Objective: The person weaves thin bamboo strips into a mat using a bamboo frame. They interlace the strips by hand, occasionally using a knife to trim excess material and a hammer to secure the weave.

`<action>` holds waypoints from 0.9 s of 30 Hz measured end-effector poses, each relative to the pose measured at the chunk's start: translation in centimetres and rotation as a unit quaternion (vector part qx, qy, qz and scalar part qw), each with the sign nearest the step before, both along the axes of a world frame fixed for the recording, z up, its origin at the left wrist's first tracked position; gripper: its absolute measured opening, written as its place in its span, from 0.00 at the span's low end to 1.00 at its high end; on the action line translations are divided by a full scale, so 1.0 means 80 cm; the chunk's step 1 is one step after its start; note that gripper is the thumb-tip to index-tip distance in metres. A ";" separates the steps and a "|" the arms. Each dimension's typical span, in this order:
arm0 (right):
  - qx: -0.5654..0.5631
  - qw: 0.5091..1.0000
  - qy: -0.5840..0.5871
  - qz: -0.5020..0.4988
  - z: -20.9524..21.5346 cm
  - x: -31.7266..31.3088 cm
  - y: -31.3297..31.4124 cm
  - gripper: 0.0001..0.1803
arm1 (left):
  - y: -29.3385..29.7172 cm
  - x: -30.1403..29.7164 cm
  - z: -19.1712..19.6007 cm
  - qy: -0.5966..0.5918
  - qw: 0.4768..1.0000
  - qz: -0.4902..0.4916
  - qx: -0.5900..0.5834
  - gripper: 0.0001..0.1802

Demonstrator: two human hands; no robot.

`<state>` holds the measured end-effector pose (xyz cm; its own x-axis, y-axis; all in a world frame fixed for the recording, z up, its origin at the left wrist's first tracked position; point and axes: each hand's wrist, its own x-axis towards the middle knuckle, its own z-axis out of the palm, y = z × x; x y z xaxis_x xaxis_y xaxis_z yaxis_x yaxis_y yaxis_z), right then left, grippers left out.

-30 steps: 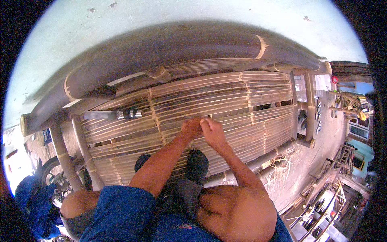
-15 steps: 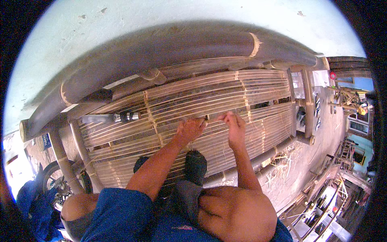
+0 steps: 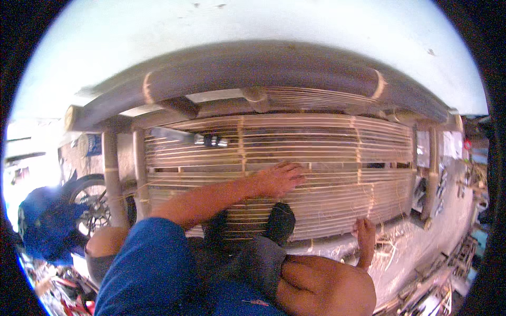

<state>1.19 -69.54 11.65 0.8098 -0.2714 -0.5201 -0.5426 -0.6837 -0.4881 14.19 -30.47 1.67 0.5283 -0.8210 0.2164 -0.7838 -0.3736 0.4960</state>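
A bamboo bench lies across the view, with a seat of thin pale bamboo slats (image 3: 316,142) and light bindings over them. My left hand (image 3: 279,178) is open, its fingers spread over the slats near the seat's middle gap. Close to the front edge on the right is my right hand (image 3: 365,229), its fingers closed; whatever they may hold is hidden. On the slats at the left rests a tool with a flat grey part and a black banded part (image 3: 213,140). My dark-covered foot (image 3: 279,220) is on the seat's near side.
A thick dark bamboo pole (image 3: 263,68) runs along the back, before a pale wall (image 3: 290,26). Beyond the bench's left end stands a motorbike wheel (image 3: 92,203). Loose bamboo shavings (image 3: 387,247) litter the floor on the right.
My left hand has opened and moved flat over the slats. My right hand has dropped from mid-seat toward the near edge, to the right. The view has turned.
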 end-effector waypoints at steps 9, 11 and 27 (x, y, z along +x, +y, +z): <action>-0.149 0.975 -0.125 0.110 -0.038 -0.006 0.010 0.13 | 0.247 0.078 0.143 0.070 0.912 -0.008 0.404 0.16; -0.122 0.978 -0.127 0.115 -0.043 0.007 0.022 0.12 | 0.292 0.063 0.161 0.062 0.911 0.042 0.406 0.17; -0.053 0.969 0.012 0.242 -0.024 0.063 0.132 0.17 | 0.321 0.009 -0.022 -0.052 0.932 0.320 0.161 0.35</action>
<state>6.22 -58.98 9.70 0.8431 0.0847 -0.5311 -0.1558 -0.9067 -0.3918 14.88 -4.82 -0.08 0.9219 -0.3769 0.0899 -0.3875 -0.8973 0.2116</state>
